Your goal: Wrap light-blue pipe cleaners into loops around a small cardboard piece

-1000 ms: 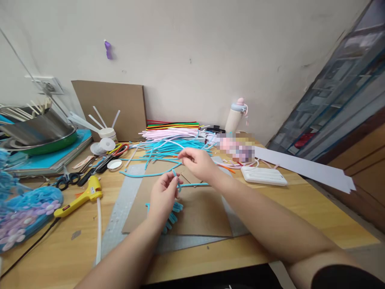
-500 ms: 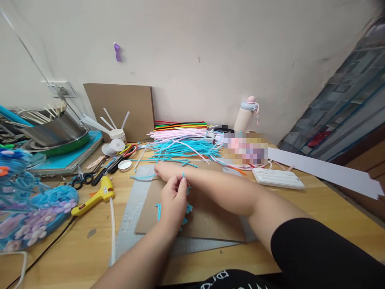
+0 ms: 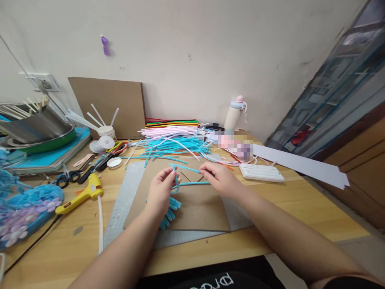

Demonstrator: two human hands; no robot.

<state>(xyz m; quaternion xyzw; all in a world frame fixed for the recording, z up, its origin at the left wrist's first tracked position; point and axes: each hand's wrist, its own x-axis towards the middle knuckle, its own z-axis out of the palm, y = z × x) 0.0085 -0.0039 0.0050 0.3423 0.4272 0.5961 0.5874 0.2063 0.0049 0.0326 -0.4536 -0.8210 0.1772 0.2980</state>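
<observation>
A blue pipe cleaner runs between my two hands above the cardboard sheet. My left hand pinches it where it bends near the thumb and forefinger. The fingers of my right hand are closed on its other end. A second blue length stretches from beside my left fingers to under my right hand; I cannot tell whether it is the same pipe cleaner. Below my left wrist, a cluster of short blue pipe-cleaner loops lies on the cardboard, partly hidden by the hand.
Blue pipe cleaners and pink ones are heaped behind the cardboard. On the left are a yellow glue gun, black scissors and a blue flowered piece. A white case and bottle stand right.
My right arm, which reached across to the left over my left hand, has swung back right, pulling the pipe cleaner out between the hands. The view has shifted slightly right.
</observation>
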